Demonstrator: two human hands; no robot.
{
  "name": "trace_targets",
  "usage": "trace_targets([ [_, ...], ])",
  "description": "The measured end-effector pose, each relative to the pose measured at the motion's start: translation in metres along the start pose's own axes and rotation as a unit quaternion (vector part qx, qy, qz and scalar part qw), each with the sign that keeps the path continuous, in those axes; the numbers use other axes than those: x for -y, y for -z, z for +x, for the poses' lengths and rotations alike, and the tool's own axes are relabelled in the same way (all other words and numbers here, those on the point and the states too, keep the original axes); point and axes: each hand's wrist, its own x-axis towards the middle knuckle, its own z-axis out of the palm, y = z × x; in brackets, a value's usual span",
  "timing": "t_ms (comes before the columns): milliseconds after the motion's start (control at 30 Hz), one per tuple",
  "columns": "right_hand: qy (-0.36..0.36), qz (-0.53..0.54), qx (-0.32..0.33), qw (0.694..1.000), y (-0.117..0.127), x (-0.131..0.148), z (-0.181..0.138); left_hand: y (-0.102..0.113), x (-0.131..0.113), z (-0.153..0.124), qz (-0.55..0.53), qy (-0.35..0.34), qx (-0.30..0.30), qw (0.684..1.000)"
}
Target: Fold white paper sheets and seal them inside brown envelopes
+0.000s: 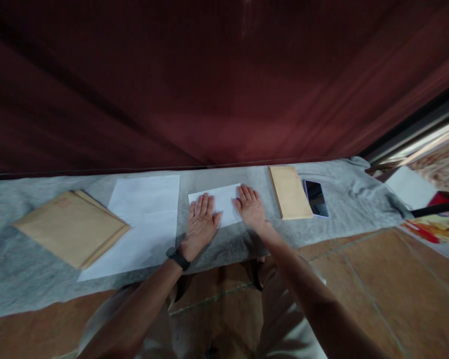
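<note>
A folded sheet of white paper (225,200) lies on the grey cloth in front of me. My left hand (201,222) rests flat on its left part, fingers stretched out, with a dark watch on the wrist. On its right end my right hand (250,204) presses down, fingers extended and the thumb turned inward. Neither hand grips anything. To the left are larger white sheets (153,199), partly covered by a stack of brown envelopes (71,224). Right of my right hand sits another stack of brown envelopes (291,192), close beside a phone (316,198).
The grey cloth (344,199) covers a narrow surface that runs left to right. A dark red panel (224,99) rises directly behind it. Tiled floor (359,284) lies below, and a colourful printed item (437,229) is at the far right.
</note>
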Motion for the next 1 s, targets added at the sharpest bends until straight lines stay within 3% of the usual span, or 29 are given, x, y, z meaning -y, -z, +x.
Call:
trace_targets([
  [133, -0.087, -0.006, -0.003, 0.996, 0.019, -0.005, 0.001, -0.001, 0.006, -0.004, -0.011, 0.029, -0.013, 0.999],
  [267, -0.149, 0.046, 0.032, 0.987, 0.031, -0.010, 0.000, -0.004, 0.010, -0.006, -0.008, 0.046, -0.027, 0.999],
  [533, -0.201, 0.154, 0.089, 0.963, 0.031, -0.016, 0.000, -0.006, 0.011, -0.007, -0.004, 0.049, -0.037, 0.998],
  [667, -0.181, 0.245, 0.095, 0.948, 0.031, -0.019, 0.007, -0.005, 0.012, -0.004, -0.015, 0.056, -0.038, 0.998],
  [733, -0.172, 0.332, 0.065, 0.925, 0.035, -0.018, 0.012, 0.000, 0.014, 0.001, -0.036, 0.068, -0.044, 0.996],
  [833, -0.155, 0.449, -0.035, 0.880, 0.047, -0.016, 0.019, 0.014, 0.020, 0.014, -0.095, 0.085, -0.070, 0.989],
  [900, -0.135, 0.467, -0.132, 0.864, 0.060, -0.013, 0.020, 0.024, 0.025, 0.022, -0.147, 0.095, -0.103, 0.979],
  [1000, -0.105, 0.415, -0.247, 0.870, 0.077, -0.007, 0.012, 0.035, 0.035, 0.031, -0.230, 0.107, -0.161, 0.954],
])
